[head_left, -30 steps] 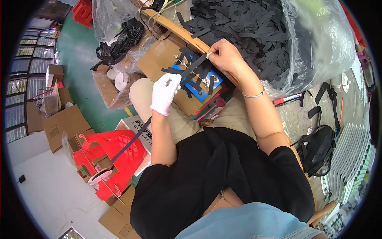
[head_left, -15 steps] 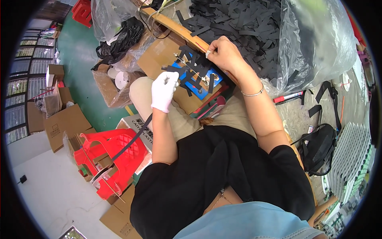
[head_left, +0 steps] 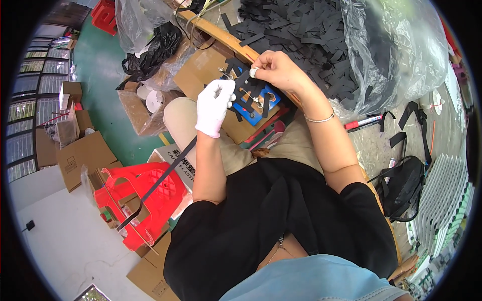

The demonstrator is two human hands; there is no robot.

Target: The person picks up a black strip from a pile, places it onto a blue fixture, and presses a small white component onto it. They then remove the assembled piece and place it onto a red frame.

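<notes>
A long black strap runs up from the red stool to my left hand, which wears a white glove. Its fingers are closed on the strap near a blue metal device. My bare right hand, with white wrapping on a fingertip, pinches at a black end of strap on the far side of the device; the fingertips partly hide it. Cut black strips lie across the device, which has small metal fittings and a thin rod.
A large heap of black strips covers the table beyond my right hand, beside clear plastic sheeting. An upturned red stool stands at my left with a stick across it. A cardboard box holds white rolls. A black bag lies at right.
My left hand has moved up and right, closer to my right hand, drawing the strap along. My right hand has shifted slightly left.
</notes>
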